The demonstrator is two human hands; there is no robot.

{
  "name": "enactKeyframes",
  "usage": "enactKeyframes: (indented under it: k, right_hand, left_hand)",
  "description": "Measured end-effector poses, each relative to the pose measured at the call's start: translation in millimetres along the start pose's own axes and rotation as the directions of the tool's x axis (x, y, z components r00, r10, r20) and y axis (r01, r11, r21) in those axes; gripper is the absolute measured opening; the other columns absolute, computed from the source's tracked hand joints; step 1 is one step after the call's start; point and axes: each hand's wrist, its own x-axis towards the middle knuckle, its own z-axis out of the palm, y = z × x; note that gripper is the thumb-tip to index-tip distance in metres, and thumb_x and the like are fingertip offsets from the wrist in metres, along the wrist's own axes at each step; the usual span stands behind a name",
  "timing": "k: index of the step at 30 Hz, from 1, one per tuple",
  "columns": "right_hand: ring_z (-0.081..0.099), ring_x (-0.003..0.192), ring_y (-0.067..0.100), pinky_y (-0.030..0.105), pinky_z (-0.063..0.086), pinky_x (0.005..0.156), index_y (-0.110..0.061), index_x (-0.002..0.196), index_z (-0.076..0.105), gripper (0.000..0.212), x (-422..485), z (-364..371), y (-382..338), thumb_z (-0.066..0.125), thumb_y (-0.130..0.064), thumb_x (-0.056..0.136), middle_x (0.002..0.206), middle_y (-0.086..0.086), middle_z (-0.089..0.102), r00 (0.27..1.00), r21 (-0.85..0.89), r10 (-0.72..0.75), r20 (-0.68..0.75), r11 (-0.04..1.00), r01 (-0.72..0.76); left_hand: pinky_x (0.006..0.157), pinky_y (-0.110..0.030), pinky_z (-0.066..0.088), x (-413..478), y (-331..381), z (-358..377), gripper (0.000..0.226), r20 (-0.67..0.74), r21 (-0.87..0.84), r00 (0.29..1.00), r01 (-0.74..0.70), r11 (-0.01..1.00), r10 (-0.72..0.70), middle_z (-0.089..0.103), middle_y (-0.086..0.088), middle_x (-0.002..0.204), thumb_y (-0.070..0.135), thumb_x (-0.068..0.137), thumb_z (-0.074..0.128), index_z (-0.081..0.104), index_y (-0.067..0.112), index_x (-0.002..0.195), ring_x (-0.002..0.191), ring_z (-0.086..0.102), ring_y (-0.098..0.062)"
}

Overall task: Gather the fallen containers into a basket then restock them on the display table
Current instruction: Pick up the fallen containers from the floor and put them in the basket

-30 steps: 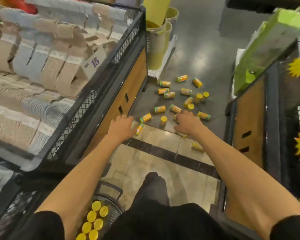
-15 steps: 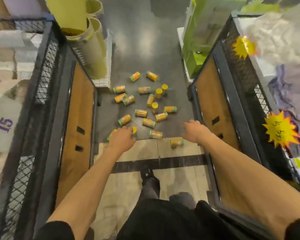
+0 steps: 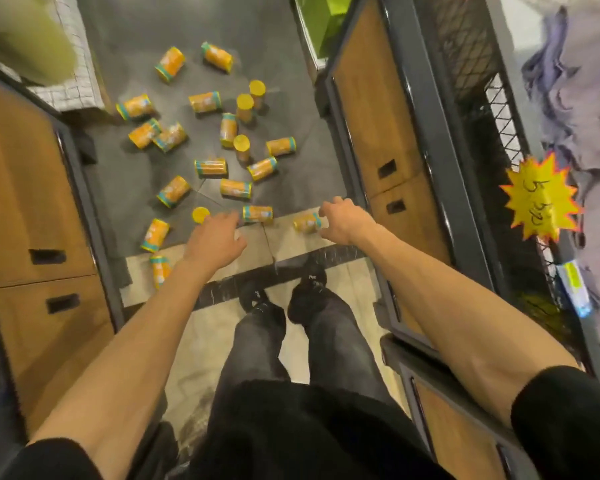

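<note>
Most orange canisters (image 3: 236, 188) lie sideways on the floor (image 3: 118, 174), axes pointing every way, a few upright. The left hand (image 3: 215, 239) and right hand (image 3: 342, 221) hover empty, fingers relaxed.

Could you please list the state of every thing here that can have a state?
Lying containers: on their sides, scattered on the floor.
Upright containers: standing, yellow lids up.
Left hand: open, empty.
Right hand: loosely curled, empty.
Star price tag: hanging on the mesh bin.

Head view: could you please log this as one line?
left hand open, above floor | right hand open beside container | containers scattered on floor
</note>
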Motion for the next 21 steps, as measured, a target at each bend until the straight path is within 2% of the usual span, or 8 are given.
enactKeyframes:
  k: [5, 8, 11, 18, 21]
  right_hand:
    - [0.048, 0.119, 0.033, 0.044, 0.045, 0.093, -0.013, 0.134, 0.049, 0.047, 82, 38, 34, 0.061, -0.032, 0.092, 0.129, 0.013, 0.05, 0.999, 0.0, 0.0, -0.039, 1.0, 0.0]
    - [0.047, 0.12, 0.034, 0.047, 0.046, 0.093, -0.012, 0.133, 0.048, 0.047, 144, 78, 60, 0.06, -0.032, 0.092, 0.129, 0.013, 0.05, 0.999, 0.018, 0.045, -0.031, 0.999, -0.045]
    - [0.046, 0.123, 0.033, 0.044, 0.044, 0.095, -0.014, 0.134, 0.049, 0.048, 208, 128, 81, 0.062, -0.032, 0.092, 0.133, 0.013, 0.051, 0.998, 0.057, 0.055, 0.001, 0.997, -0.055]
    - [0.047, 0.122, 0.033, 0.041, 0.041, 0.095, -0.015, 0.131, 0.051, 0.048, 342, 237, 102, 0.064, -0.032, 0.089, 0.132, 0.014, 0.052, 1.0, 0.071, -0.007, -0.012, 0.997, 0.008]
    - [0.048, 0.12, 0.031, 0.039, 0.041, 0.095, -0.016, 0.133, 0.05, 0.052, 391, 276, 106, 0.066, -0.034, 0.087, 0.132, 0.012, 0.051, 0.999, 0.049, -0.033, -0.017, 0.998, 0.034]
  left_hand:
    - [0.085, -0.046, 0.05, 84, -6, 46, 0.038, 0.015, 0.046, 0.999, -0.042, 0.998, 0.041, 0.059, -0.014, 0.12, 0.034, 0.091, 0.055, 0.055, 0.012, 0.122, 0.112, 0.055, -0.035]
    - [0.082, -0.047, 0.051, 144, -10, 85, 0.035, 0.051, 0.092, 0.997, -0.071, 0.993, 0.066, 0.058, -0.016, 0.117, 0.034, 0.093, 0.054, 0.054, 0.01, 0.119, 0.11, 0.054, -0.038]
    - [0.083, -0.048, 0.047, 206, -16, 134, 0.039, 0.061, 0.123, 0.996, -0.075, 0.99, 0.068, 0.056, -0.017, 0.12, 0.033, 0.093, 0.054, 0.053, 0.01, 0.124, 0.112, 0.052, -0.039]
    - [0.09, -0.045, 0.043, 323, -36, 254, 0.044, 0.151, 0.186, 0.986, -0.106, 0.977, 0.078, 0.053, -0.019, 0.129, 0.031, 0.092, 0.057, 0.051, 0.009, 0.13, 0.119, 0.048, -0.04]
    - [0.09, -0.046, 0.044, 364, -53, 301, 0.047, 0.125, 0.172, 0.987, -0.122, 0.977, 0.101, 0.054, -0.021, 0.127, 0.032, 0.092, 0.061, 0.052, 0.01, 0.131, 0.117, 0.051, -0.041]
